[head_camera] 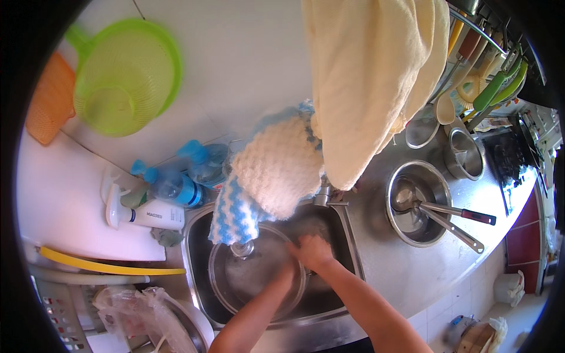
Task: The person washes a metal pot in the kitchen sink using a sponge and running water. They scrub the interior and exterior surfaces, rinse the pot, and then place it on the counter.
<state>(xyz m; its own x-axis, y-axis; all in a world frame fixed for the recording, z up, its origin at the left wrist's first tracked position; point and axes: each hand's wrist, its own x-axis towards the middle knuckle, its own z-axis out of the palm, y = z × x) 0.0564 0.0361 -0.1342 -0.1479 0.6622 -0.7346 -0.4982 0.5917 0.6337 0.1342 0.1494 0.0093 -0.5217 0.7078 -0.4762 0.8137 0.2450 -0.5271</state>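
A wide round metal vessel [213,276] sits in the left part of the stainless steel sink [353,247]. My right hand [315,252] is at the vessel's right rim, with its thumb over the edge and the other fingers curled down outside. My left hand [288,270] reaches inside the vessel near its right wall; its fingers are blurred and mostly hidden. Above the vessel is the round tap outlet [242,249]. A cream, blue and white knitted cloth [278,170] drapes over the tap, whose metal body [323,196] shows at the right.
A cream towel [371,79] hangs low over the back. Right of the sink stands a metal pot [389,212] with two ladles [446,208]. Blue-capped bottles [176,187] and a white spray bottle [154,214] are at the left, near a yellow hose [110,266] and plastic bag [145,317].
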